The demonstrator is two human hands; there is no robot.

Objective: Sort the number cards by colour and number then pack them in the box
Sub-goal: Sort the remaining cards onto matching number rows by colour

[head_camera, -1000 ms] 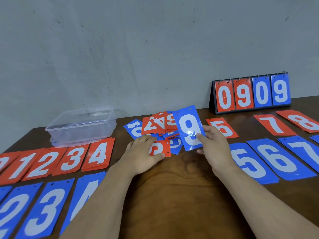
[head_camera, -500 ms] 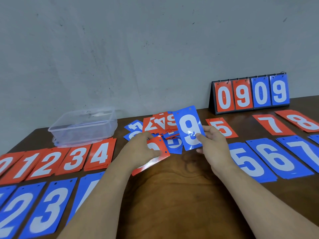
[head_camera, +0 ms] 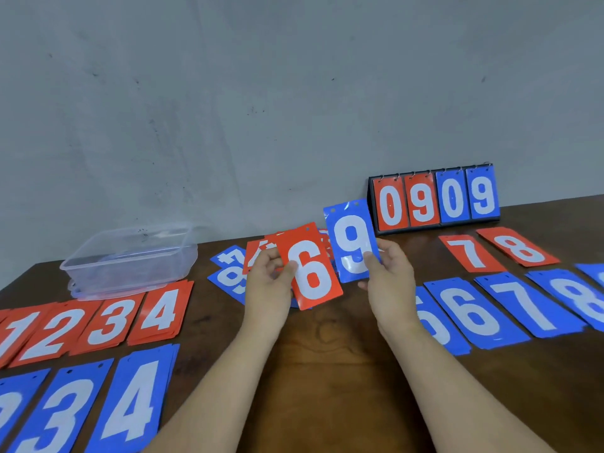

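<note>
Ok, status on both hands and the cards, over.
Left hand pinches red 6 card. Right hand holds blue 9 card. Unsorted pile lies behind both hands. Nothing blocks the plastic box.

The dark wooden table (head_camera: 327, 371) carries a clear plastic box (head_camera: 130, 259), red card rows (head_camera: 108, 318) and blue card rows (head_camera: 130, 400) on both sides, a mixed pile (head_camera: 228, 276) between them, and a flip scoreboard (head_camera: 434, 199) at the back.

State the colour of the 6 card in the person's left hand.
The 6 card is red, white numeral; head view.
</note>
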